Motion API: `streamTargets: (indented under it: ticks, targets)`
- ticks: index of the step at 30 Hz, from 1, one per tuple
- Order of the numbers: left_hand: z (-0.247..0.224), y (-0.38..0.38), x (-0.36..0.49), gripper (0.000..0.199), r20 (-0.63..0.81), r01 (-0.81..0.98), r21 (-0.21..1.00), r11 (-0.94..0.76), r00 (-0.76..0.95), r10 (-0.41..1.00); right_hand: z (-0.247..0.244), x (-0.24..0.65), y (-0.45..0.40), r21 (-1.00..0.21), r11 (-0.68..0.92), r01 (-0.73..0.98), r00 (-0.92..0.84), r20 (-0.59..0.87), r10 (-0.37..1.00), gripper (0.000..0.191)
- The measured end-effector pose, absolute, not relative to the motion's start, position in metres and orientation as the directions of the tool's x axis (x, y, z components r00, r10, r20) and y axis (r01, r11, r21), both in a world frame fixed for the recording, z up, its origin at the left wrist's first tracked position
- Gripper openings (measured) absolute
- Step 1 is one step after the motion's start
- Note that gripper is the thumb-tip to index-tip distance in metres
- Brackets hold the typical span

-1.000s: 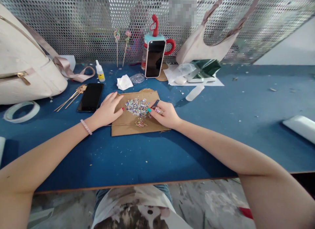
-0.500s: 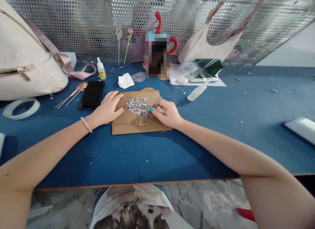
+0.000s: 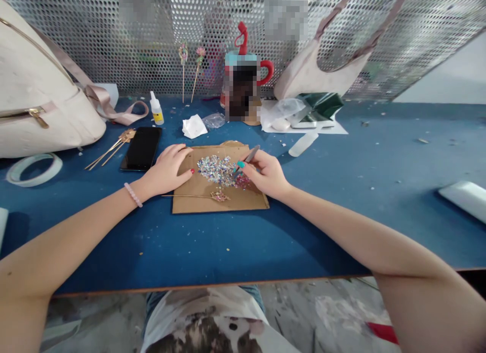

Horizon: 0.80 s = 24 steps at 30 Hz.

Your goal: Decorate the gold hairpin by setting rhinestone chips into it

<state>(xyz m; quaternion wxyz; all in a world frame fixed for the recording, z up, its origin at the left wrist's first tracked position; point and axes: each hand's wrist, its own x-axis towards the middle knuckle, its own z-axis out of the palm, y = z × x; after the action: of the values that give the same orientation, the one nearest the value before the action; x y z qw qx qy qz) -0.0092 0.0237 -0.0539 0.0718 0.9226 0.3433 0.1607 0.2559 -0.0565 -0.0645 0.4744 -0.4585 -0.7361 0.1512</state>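
A: Head view. State of the hands?

B: The right hand (image 3: 270,175) grips the tweezers (image 3: 252,154) between thumb and fingers. They slant, lower end at the right side of the bits (image 3: 214,170). Whether the tips pinch a bit is too small to tell. The left hand (image 3: 171,166) lies open, palm down, over the left edge of the cardboard (image 3: 190,205), thumb pointing towards the bits.

A: Position of the work?

B: The bits, small and sparkling, form a loose heap on the cardboard, between the hands, with pinkish ones at the right end. Nearer the person, a stick (image 3: 219,195) lies flat. Its ornamental head is on the cardboard; its stem runs left past the edge.

A: Items on the left?

B: A phone (image 3: 141,148) lies just beside the left hand. Spare sticks (image 3: 111,149) lie next to it, and tape (image 3: 34,170) farther left. A bottle (image 3: 156,110) stands upright behind the phone.

A: Beyond the cardboard?

B: Crumpled paper (image 3: 194,126) lies on the blue table (image 3: 284,252), with a clear wrapper (image 3: 214,121) just beside it. A mug with a red handle (image 3: 268,72) stands farther back, its front blurred. A whitish tube (image 3: 302,144) lies to the right.
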Motion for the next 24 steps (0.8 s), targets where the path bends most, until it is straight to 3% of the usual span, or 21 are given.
streamTargets:
  ticks: [24]
  targets:
    - [-0.0524,0.0229,-0.0106,0.057,0.256,0.555,0.282,-0.783,0.743,0.619,-0.0685,0.2579,-0.0510,-0.689,0.519,0.506,-0.114,0.543,0.832,0.014]
